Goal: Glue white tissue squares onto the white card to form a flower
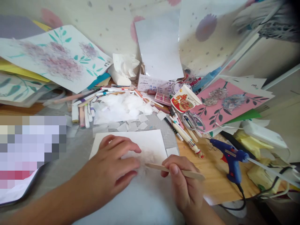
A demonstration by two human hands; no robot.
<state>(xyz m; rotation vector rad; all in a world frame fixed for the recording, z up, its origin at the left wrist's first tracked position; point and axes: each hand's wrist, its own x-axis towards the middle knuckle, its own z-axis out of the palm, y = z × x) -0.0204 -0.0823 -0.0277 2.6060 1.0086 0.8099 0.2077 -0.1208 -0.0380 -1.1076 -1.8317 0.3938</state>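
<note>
My right hand (pixel 185 179) grips a flat wooden craft stick (pixel 193 175), its tip pointing left. That tip touches or hovers just over a blurred, pale brownish fluffy patch (pixel 148 157) on a white sheet of paper (pixel 154 137); contact is hard to judge. On the other side of the patch, my left hand (pixel 117 162) lies palm down above the paper, fingers apart and bent a little, fingertips at the patch's left edge. Nothing shows in it. Small white paper squares (pixel 132 126) and a heap of white fluffy tissue or cotton (pixel 119 104) lie behind the sheet.
A blue glue gun (pixel 231 157) with a cord lies at right, near scissors (pixel 192 120), a multicolour pen (pixel 187 139) and a paper noodle cup (pixel 185 98). Flower pictures stand at left (pixel 58 56) and right (pixel 228 103). Markers (pixel 84 114) pile up behind; a pixelated area covers the left.
</note>
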